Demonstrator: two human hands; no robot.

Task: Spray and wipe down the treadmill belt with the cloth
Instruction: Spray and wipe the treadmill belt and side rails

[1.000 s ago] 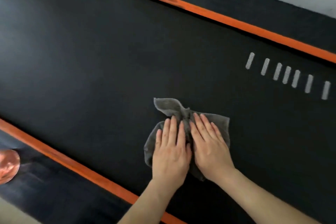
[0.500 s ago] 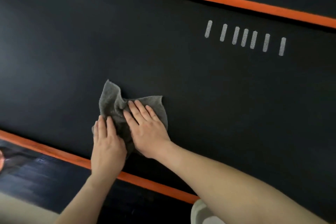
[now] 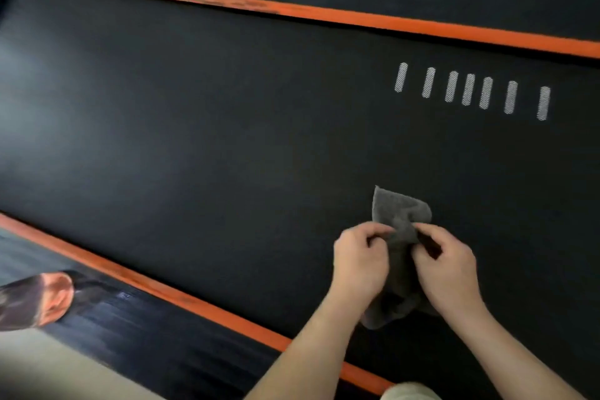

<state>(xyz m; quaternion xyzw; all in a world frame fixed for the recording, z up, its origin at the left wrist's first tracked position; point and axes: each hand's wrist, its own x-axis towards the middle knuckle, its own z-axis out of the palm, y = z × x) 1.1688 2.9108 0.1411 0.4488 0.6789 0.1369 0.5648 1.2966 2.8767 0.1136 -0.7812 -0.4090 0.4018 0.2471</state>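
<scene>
Black belt (image 3: 227, 140), perhaps printed dashes (image 3: 469, 89), cloth (image 3: 401, 214)

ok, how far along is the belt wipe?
Done: hard to tell; the belt shows no wet streaks or dirt either way. In hand: left hand and right hand both pinch the bunched cloth over the belt, not pressing it flat. Left: likely wiping toward the white marks and beyond.

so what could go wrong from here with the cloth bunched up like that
Both the left hand and right hand pinch the cloth into a narrow bunch, so wiping like this would likely cover little of the belt and leave streaks. The stretch by the white marks, beyond the hands, could get skipped.
</scene>
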